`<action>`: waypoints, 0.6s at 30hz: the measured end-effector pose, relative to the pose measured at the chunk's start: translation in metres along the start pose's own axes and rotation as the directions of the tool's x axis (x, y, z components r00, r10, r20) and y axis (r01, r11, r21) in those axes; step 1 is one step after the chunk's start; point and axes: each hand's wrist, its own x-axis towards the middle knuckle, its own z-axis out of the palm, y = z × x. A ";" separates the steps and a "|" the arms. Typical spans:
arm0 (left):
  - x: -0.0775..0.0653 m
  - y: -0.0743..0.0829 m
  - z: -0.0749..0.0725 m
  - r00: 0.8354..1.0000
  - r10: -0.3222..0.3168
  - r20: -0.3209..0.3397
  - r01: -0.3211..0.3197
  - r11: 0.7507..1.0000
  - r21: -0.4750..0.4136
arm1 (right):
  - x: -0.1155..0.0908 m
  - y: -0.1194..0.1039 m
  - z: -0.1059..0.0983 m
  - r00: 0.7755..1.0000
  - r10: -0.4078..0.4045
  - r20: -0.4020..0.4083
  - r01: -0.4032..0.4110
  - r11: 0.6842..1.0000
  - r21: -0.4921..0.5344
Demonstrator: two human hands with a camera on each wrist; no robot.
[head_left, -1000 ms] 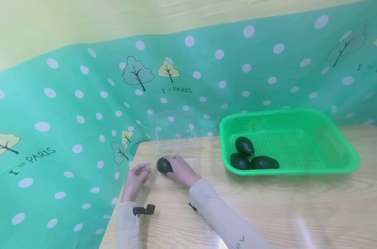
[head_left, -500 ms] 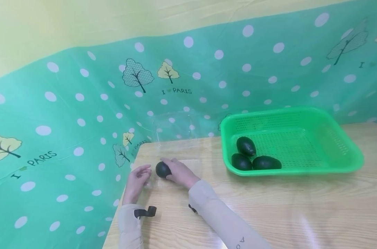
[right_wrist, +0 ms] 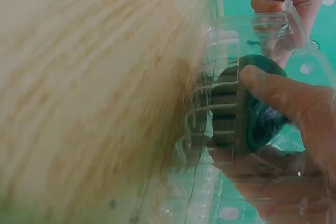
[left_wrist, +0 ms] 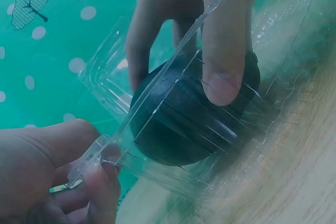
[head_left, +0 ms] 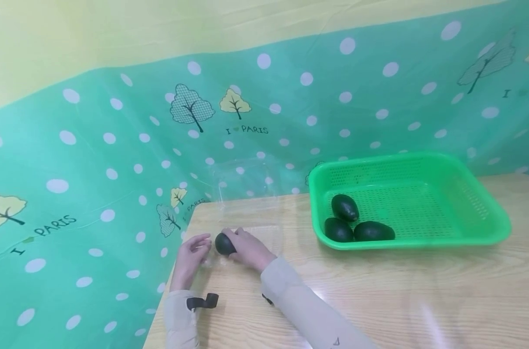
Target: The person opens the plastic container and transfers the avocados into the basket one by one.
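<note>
A dark avocado [head_left: 224,244] is gripped by my right hand [head_left: 251,249], thumb on one side and fingers on the other. It sits within the walls of a clear plastic clamshell box [left_wrist: 105,80], close over its base; the box wall shows in front of it in the left wrist view. My left hand [head_left: 190,261] pinches the rim at the box's left side, fingers curled, as the left wrist view shows. The raised lid [head_left: 247,182] stands behind, hard to see against the cloth.
To the right stands a green perforated basket [head_left: 412,244] with avocados [head_left: 344,207] in its left end. A green dotted cloth [head_left: 116,203] hangs behind and along the left side of the wooden table [head_left: 377,291].
My right hand has brought the avocado a little left and nearer to me, lower into the box. The left hand stays at the rim. The basket has not moved.
</note>
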 end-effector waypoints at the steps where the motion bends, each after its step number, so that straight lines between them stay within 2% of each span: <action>1: -0.001 0.000 0.000 1.000 -0.001 -0.001 0.001 1.000 0.003 | -0.001 0.000 0.000 1.000 -0.002 -0.005 0.002 1.000 -0.011; 10: -0.006 0.001 0.000 1.000 -0.006 -0.012 0.006 1.000 0.007 | -0.008 -0.003 -0.010 0.994 -0.042 -0.101 0.034 0.996 -0.085; 18: -0.005 0.002 0.003 1.000 -0.002 -0.022 0.002 1.000 -0.006 | -0.015 -0.002 -0.032 0.992 -0.041 -0.122 0.040 0.999 -0.005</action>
